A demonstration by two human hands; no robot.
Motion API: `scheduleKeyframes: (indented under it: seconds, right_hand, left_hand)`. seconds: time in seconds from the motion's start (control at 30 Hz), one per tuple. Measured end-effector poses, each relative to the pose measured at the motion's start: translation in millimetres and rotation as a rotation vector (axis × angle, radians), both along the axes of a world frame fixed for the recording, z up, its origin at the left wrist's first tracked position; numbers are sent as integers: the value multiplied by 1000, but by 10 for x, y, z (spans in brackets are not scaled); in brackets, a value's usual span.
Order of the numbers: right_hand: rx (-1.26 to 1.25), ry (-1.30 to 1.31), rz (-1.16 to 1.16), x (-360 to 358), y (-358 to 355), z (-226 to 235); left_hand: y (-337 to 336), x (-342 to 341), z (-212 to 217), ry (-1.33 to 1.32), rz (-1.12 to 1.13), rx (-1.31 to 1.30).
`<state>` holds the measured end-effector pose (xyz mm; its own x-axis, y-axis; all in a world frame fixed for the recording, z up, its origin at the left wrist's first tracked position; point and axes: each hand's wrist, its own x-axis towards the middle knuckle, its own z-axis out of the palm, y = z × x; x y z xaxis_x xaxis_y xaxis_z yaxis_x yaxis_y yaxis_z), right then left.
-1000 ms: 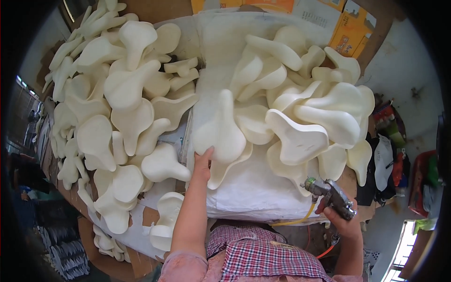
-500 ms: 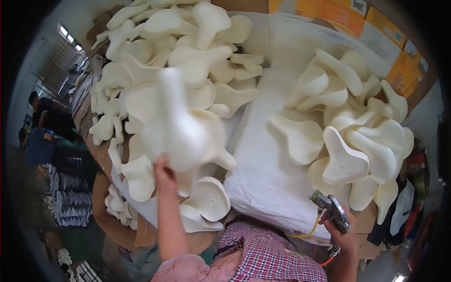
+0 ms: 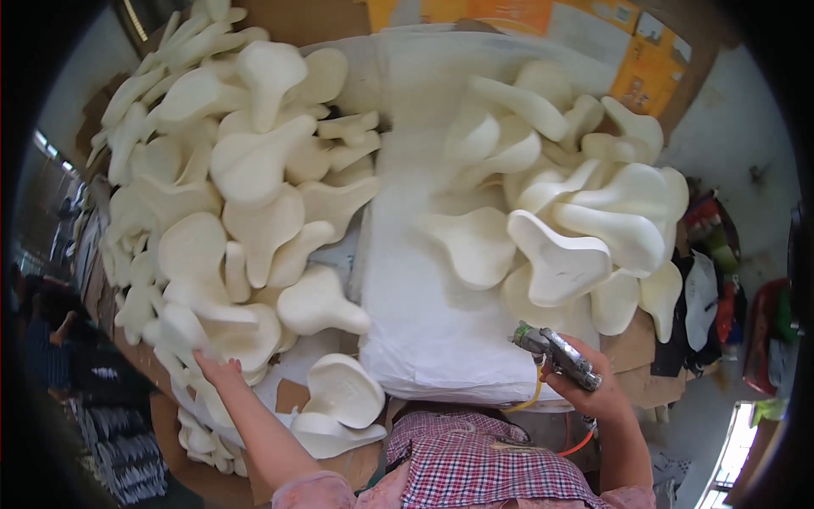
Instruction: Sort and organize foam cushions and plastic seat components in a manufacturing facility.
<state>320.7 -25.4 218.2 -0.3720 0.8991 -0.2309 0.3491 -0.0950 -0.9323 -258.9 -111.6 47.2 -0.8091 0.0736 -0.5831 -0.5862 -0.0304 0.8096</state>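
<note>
My left hand [image 3: 219,368] is at the near edge of the left heap of cream foam saddle pads [image 3: 259,165], its fingers loosely spread. A pale, slightly blurred pad [image 3: 181,329] lies right at its fingertips; whether they touch it is hard to tell. My right hand [image 3: 585,373] is closed around a metal spray gun [image 3: 560,355], its nozzle pointing left, with yellow and orange hoses below. Just beyond the gun, a white-faced pad [image 3: 558,259] rests against the right heap of pads [image 3: 623,199].
White sheeting [image 3: 424,339] covers the surface between the heaps. Two pads [image 3: 343,390] lie close to my body, beside cardboard. Orange and white boxes [image 3: 649,68] line the far edge. Coloured bags [image 3: 725,310] are at the right, grey stacks [image 3: 123,450] at the lower left.
My left hand has moved left and down to the left heap, and the pad it held up is no longer raised. The view has turned; the spray gun stays in my right hand.
</note>
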Motion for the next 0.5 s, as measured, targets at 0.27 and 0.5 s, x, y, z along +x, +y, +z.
scheduleKeyframes:
  seconds: [0.27,0.5]
  right_hand:
    - [5,11,-132,695,-115,186]
    - [35,25,-10,1146,-46,555]
  left_hand:
    - [1005,1375,-817,25,-340,477]
    - [2160,4003,-684,-17,-1201,79]
